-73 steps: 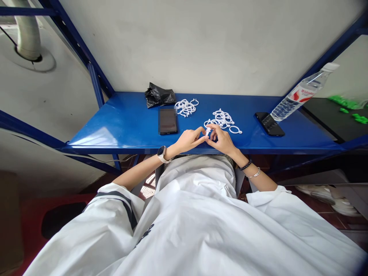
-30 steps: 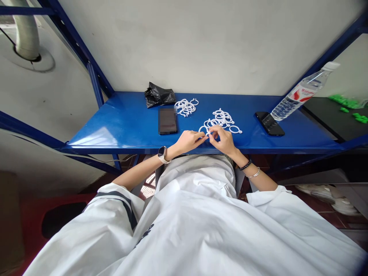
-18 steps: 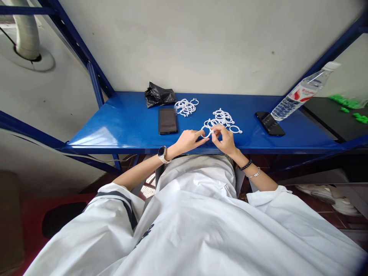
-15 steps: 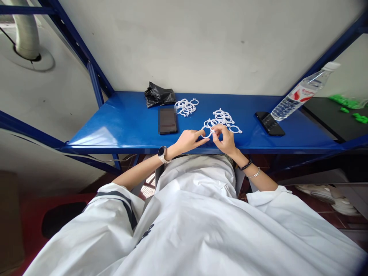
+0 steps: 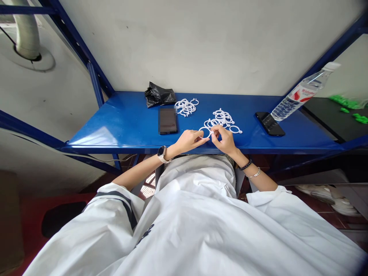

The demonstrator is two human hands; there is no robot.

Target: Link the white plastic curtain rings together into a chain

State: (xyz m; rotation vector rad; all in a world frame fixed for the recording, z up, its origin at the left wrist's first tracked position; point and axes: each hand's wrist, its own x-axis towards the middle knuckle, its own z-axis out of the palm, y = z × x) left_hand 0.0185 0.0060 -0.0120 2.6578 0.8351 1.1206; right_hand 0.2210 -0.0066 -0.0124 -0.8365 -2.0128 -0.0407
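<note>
Between my two hands is a white plastic curtain ring [image 5: 205, 138], held just above the front part of the blue table. My right hand [image 5: 225, 140] pinches it with thumb and fingertips at its right side, where the small knob or joint sits partly hidden. On the other side my left hand [image 5: 188, 141] closes around the ring, index finger at the loop and thumb stretched beneath. Right behind the hands lies a pile of similar white rings [image 5: 223, 116], with a single ring [image 5: 235, 127] at its right edge. Farther left is a second pile of white rings [image 5: 185, 107], some with a gap.
On the blue table [image 5: 129, 119] a dark phone [image 5: 168, 120] lies left of the hands, a crumpled black plastic bag [image 5: 159, 95] behind it. To the right are a black phone [image 5: 270, 124] and a water bottle [image 5: 301, 94]. Green pieces [image 5: 346, 101] lie far right.
The ring between my hands has turned, and its loop now shows as a nearly full circle. Both hands have stayed almost in place.
</note>
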